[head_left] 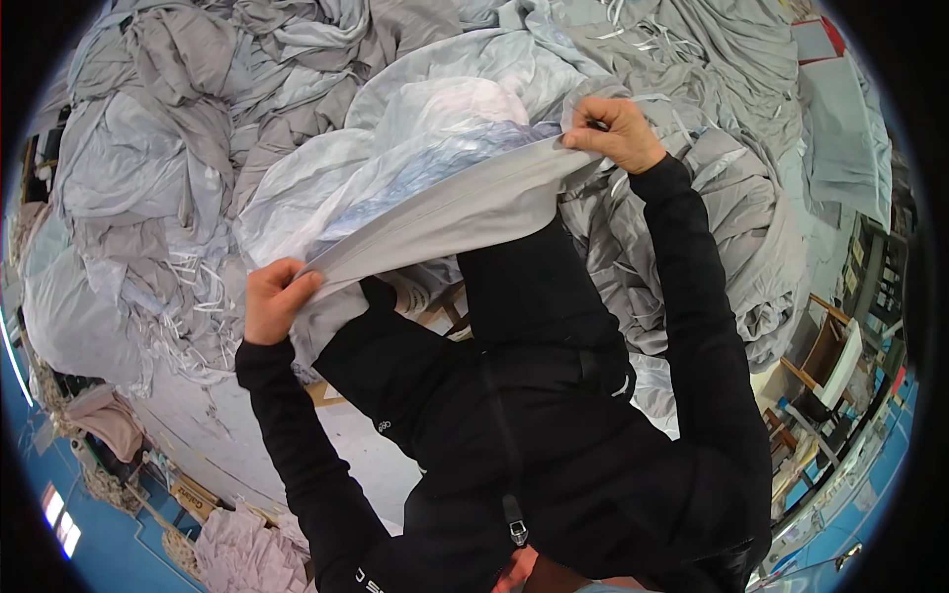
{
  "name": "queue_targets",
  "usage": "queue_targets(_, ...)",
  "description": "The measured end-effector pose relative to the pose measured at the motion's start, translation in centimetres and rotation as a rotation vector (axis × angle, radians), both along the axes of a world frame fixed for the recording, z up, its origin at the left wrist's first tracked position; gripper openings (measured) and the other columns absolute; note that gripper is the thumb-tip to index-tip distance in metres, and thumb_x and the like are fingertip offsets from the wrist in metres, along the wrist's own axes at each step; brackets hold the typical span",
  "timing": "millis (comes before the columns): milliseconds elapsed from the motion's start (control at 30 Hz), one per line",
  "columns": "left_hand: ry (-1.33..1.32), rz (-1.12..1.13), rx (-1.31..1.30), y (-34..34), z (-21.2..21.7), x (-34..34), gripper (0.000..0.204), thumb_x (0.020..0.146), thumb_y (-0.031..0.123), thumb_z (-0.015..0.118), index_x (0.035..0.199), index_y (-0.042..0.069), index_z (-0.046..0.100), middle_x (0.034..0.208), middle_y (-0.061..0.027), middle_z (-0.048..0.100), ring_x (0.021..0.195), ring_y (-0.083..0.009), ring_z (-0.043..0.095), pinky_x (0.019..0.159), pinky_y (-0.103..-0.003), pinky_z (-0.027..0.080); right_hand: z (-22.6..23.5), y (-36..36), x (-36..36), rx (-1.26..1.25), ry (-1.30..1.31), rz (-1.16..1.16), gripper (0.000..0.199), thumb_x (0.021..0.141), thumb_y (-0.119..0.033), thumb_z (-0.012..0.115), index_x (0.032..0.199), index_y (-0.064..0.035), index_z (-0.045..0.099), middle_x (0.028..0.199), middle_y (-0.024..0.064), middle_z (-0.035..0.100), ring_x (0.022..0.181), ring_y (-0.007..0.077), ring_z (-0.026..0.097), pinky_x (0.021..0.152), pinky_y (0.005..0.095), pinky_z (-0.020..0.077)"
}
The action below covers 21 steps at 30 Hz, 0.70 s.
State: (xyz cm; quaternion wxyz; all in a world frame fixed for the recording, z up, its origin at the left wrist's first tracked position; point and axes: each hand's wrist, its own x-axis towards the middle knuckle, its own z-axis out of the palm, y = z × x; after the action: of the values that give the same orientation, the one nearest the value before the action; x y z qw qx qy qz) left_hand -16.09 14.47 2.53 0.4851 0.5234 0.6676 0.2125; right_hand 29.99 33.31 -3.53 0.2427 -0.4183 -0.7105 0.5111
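A length of grey cloth [445, 219] is held stretched between both hands, in front of the body and just beyond the knees, its upper edge slanting up toward the right. One end of this edge is pinched by the left hand [275, 299], thumb on top; the other end is gripped by the right hand [621, 135], thumb and fingers closed together on the fabric.

The cloth is judged to be light, thin and soft: between the hands the edge is drawn nearly straight, while the part below sags in a loose curve. No stiffness is to be expected, and little harm from handling, though smooth fabric may be prone to slip from a loose pinch. It is best taken by the edge, near both ends, so that it is kept taut and unwrinkled.

Just beyond the edge, pale blue patterned fabric [435, 170] is bunched; whether it is joined to the cloth cannot be told. Rumpled grey fabric [732, 232] is piled near the right forearm.
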Motion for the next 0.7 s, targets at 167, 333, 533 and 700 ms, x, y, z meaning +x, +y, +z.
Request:
queue_targets(167, -0.03, 0.146, -0.058, -1.2, 0.7, -1.9, 0.008, 0.084, 0.008, 0.071, 0.082, 0.001, 0.067, 0.065, 0.007, 0.057, 0.062, -0.0028, 0.047, 0.06, -0.02, 0.038, 0.7, 0.4, -0.5, -0.123, 0.004, 0.181, 0.023, 0.08, -0.016, 0.079, 0.075, -0.003, 0.061, 0.067, -0.0046, 0.053, 0.065, 0.0041, 0.045, 0.059, 0.0228, 0.0357)
queue_targets(333, 0.686, -0.153, 0.331, 1.8, 1.2, 3.7, 0.01, 0.08, 0.007, 0.072, 0.087, 0.0, 0.068, 0.075, -0.0061, 0.061, 0.067, -0.0157, 0.056, 0.062, -0.028, 0.044, -1.3, 1.2, -0.7, -0.123, 0.0, 0.104, 0.022, 0.08, -0.017, 0.079, 0.075, -0.0032, 0.063, 0.067, -0.005, 0.054, 0.066, 0.0042, 0.045, 0.06, 0.023, 0.0357)
queue_targets(533, 0.226, -0.048, 0.807, 5.6, 0.6, 18.1, 0.029, 0.074, -0.003, 0.073, 0.102, 0.001, 0.068, 0.095, -0.0112, 0.061, 0.083, -0.028, 0.062, 0.07, -0.034, 0.05, -1.8, 0.7, -1.2, -0.097, 0.033, 0.093, 0.021, 0.081, -0.021, 0.078, 0.078, -0.0032, 0.068, 0.066, -0.0037, 0.06, 0.065, 0.0047, 0.049, 0.061, 0.0239, 0.0391)
queue_targets(700, 0.191, 0.004, 0.726, 7.2, -2.4, 20.3, 0.021, 0.074, -0.002, 0.075, 0.095, 0.001, 0.07, 0.091, -0.0099, 0.062, 0.078, -0.0254, 0.062, 0.067, -0.034, 0.05, -1.5, 0.1, -1.4, -0.118, 0.071, 0.081, 0.021, 0.082, -0.017, 0.077, 0.076, -0.003, 0.063, 0.067, -0.0055, 0.054, 0.066, 0.004, 0.043, 0.06, 0.0237, 0.0354)
